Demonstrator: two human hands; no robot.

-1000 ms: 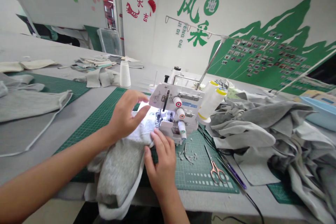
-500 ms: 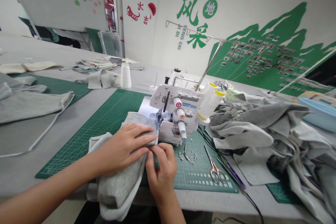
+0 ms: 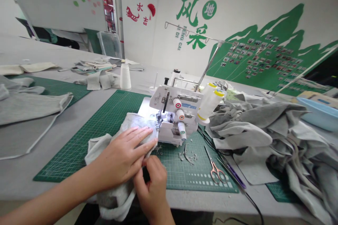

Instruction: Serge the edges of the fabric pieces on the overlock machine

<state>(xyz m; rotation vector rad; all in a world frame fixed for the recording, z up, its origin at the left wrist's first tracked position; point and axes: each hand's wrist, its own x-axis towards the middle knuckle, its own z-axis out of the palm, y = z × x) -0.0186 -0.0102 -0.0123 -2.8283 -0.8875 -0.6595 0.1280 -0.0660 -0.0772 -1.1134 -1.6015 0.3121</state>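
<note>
Head view. Grey desk [image 3: 66,126], carrying a green gridded cutting mat [image 3: 126,102] along its near edge.
Item: soft light-grey fabric piece [image 3: 134,119]; upper end at the presser foot of the sewing machine, lower end hanging past the desk's near edge.
Item: white sewing machine with four thread dials [image 3: 158,98]; stands at the mat's far edge, work light lit.
Left hand [image 3: 126,156]: flat, fingers extended, pressing on the fabric just beside the machine.
Right hand [image 3: 153,179]: fingers curled, pinching the fabric's right edge; fingertips partly hidden.
Item: scissors with copper-coloured handles [image 3: 213,164]; near the mat's near right corner.
Item: grey thread trimmings [image 3: 188,156]; on the mat, between machine and scissors.
Item: white thread cone [image 3: 125,77]; beyond the mat's far left corner.
Item: heaped grey cloth [image 3: 250,133]; at the desk's right side.
</note>
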